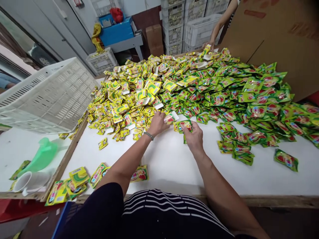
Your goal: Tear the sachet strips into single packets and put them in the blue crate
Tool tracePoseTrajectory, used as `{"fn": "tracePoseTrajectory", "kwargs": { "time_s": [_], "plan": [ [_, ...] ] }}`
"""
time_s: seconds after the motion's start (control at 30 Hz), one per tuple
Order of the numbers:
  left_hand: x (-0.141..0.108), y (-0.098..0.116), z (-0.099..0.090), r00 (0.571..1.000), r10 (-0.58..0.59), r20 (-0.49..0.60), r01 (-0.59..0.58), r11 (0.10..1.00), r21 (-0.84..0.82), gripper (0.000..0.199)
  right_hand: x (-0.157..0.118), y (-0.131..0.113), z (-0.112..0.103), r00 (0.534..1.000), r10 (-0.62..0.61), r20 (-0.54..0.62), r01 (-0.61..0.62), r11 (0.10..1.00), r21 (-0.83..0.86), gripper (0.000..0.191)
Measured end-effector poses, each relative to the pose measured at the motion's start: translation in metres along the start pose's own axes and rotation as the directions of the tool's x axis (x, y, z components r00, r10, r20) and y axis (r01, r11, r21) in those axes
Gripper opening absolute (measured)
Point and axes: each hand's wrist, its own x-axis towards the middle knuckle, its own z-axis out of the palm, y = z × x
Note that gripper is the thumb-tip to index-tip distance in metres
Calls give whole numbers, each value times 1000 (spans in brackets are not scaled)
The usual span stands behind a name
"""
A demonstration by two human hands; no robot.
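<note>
My left hand [158, 123], with a bracelet at the wrist, is at the front edge of a heap of small yellow packets [122, 109]. Its fingertips reach among the packets, beside a small yellow-and-green box with an open white flap [170, 118]; what they hold, if anything, is hidden. My right hand [194, 137] pinches a green packet with a red picture [183, 126] between thumb and fingers. Behind and to the right spreads a big pile of green packets [224, 96]. Flattened yellow-green boxes [79, 176] lie at the table's front left.
A white plastic crate [57, 96] stands tilted at the left, near a white mug [31, 182] and a green translucent scoop [41, 156]. A large cardboard box [279, 43] is at the right rear. Across the table [171, 166], another person's arm [220, 25] reaches into the heap.
</note>
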Motion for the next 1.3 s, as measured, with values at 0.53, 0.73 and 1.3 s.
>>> {"fn": "tracePoseTrajectory", "kwargs": {
  "time_s": [0.53, 0.73, 1.3],
  "plan": [
    [-111, 0, -9, 1000, -8, 25, 21, 787, -617, 48, -13, -8, 2, 913, 38, 407, -77, 994, 78, 44],
    [-113, 6, 0, 949, -99, 299, 310, 131, -942, 56, -17, -12, 3, 947, -27, 320, 18, 999, 31, 41],
    [-121, 17, 7, 893, -340, 295, 274, -110, -955, 52, -41, -8, 16, 874, -132, 469, 240, 954, -180, 46]
  ]
}}
